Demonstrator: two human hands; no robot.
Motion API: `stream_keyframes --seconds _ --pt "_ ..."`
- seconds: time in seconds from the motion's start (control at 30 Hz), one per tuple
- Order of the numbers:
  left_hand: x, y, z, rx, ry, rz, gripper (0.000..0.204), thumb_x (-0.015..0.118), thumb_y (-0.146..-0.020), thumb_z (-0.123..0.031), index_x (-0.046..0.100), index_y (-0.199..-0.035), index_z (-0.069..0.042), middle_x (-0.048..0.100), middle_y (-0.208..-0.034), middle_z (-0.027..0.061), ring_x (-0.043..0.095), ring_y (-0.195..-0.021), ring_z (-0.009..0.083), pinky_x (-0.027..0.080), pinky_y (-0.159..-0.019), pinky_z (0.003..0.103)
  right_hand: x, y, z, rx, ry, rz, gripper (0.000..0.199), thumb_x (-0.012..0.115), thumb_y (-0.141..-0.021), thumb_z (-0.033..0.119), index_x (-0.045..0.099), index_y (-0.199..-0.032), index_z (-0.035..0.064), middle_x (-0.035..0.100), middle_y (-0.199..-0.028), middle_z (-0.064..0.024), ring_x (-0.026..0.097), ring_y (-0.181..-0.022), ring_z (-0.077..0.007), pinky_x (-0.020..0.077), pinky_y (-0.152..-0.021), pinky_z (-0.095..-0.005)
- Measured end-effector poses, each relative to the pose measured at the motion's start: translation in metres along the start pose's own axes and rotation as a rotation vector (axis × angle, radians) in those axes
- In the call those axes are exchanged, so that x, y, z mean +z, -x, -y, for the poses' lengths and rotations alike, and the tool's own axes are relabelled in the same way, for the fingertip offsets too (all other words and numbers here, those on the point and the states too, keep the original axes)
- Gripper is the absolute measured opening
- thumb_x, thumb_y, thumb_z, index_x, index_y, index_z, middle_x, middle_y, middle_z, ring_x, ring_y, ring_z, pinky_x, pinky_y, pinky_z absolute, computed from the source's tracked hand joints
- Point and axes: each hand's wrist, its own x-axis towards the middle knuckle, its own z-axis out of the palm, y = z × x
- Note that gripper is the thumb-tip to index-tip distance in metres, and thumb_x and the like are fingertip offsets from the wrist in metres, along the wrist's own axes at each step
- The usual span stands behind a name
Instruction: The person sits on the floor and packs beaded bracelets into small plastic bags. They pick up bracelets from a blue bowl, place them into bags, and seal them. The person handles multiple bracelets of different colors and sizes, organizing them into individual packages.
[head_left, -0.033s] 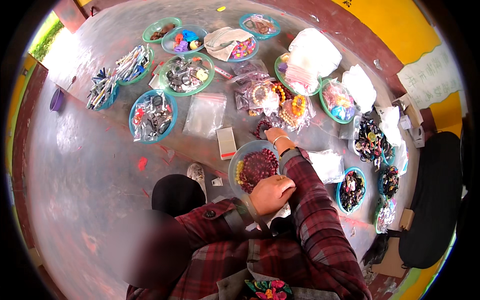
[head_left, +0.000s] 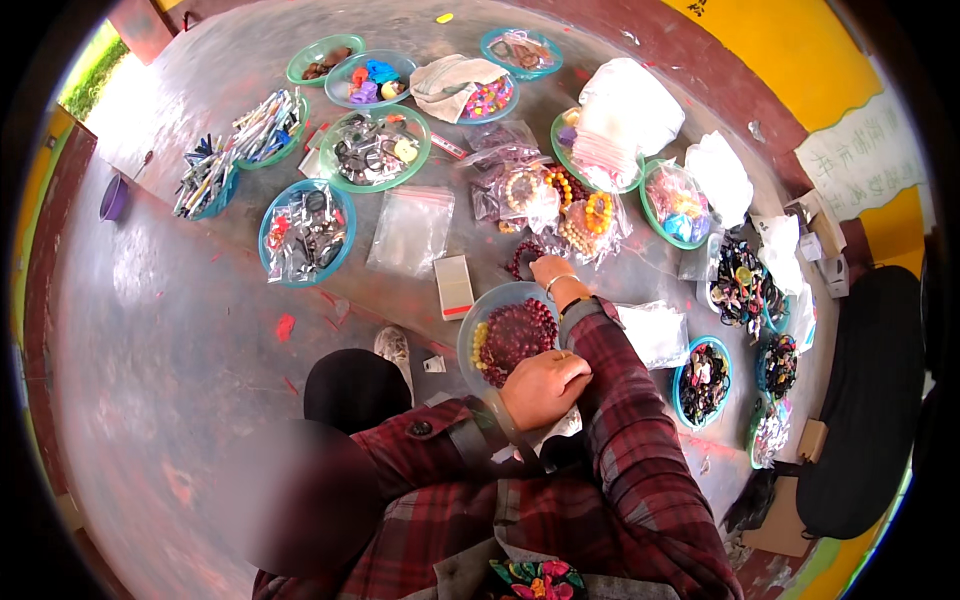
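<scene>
A clear bowl (head_left: 468,345) in front of me holds dark red bead bracelets (head_left: 515,340) and some yellow beads (head_left: 478,345) along its left side. My left hand (head_left: 546,388) is at the bowl's near right edge, fingers curled together; whatever may be in them is hidden. Reaching past the bowl, my right hand (head_left: 555,273) is closed at the end of a dark red bead strand (head_left: 522,260) lying on the floor. Its fingertips seem to pinch the strand, though they are partly covered by the hand. Bagged bead bracelets (head_left: 595,215) lie just beyond.
A small white and red box (head_left: 453,287) and clear plastic bags (head_left: 411,228) lie left of the bowl. Several basins of small goods, including a green one (head_left: 372,185) and a blue one (head_left: 306,280), surround the work area. White bags (head_left: 653,332) lie beside my right forearm.
</scene>
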Motion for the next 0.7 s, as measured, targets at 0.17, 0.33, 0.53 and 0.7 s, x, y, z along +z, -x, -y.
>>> stream_keyframes --seconds 0.17,0.33,0.53,0.7 --pt "-0.003 0.003 -0.005 -0.033 0.031 -0.005 0.01 0.057 -0.08 -0.015 0.057 -0.081 -0.005 0.058 -0.075 0.0116 0.058 -0.071 0.0294 0.046 -0.061 0.037 -0.04 0.054 0.014 0.015 -0.198 -0.655 0.028 0.048 -0.083 0.03 0.063 -0.081 0.0063 0.061 -0.086 -0.0177 0.059 -0.08 -0.035 0.0469 -0.069 -0.0426" --pt "-0.009 0.007 -0.008 -0.006 -0.011 0.011 0.01 0.057 -0.08 -0.015 0.056 -0.081 -0.004 0.058 -0.075 0.0118 0.057 -0.07 0.0299 0.045 -0.06 0.038 -0.077 0.123 0.016 -0.275 -0.433 -0.688 0.02 0.057 -0.076 0.027 0.061 -0.077 0.0078 0.059 -0.078 -0.0172 0.058 -0.075 -0.0356 0.0459 -0.064 -0.0426" --pt "-0.009 0.011 -0.003 -0.025 -0.044 0.053 0.011 0.056 -0.08 -0.015 0.057 -0.081 -0.004 0.058 -0.075 0.0126 0.057 -0.072 0.0304 0.046 -0.061 0.038 -0.071 0.147 0.008 -0.241 -0.273 -0.149 0.028 0.059 -0.072 0.03 0.062 -0.092 0.0103 0.061 -0.087 -0.0171 0.058 -0.084 -0.0338 0.0459 -0.076 -0.0412" --pt "-0.01 0.008 -0.009 -0.012 -0.023 -0.028 0.011 0.056 -0.08 -0.015 0.057 -0.082 -0.004 0.058 -0.076 0.0124 0.057 -0.072 0.0301 0.046 -0.063 0.037 -0.066 0.075 0.022 -0.314 -0.14 -0.458 0.049 0.06 -0.073 0.027 0.05 -0.117 0.0088 0.05 -0.114 -0.0177 0.048 -0.106 -0.0336 0.0416 -0.088 -0.0403"
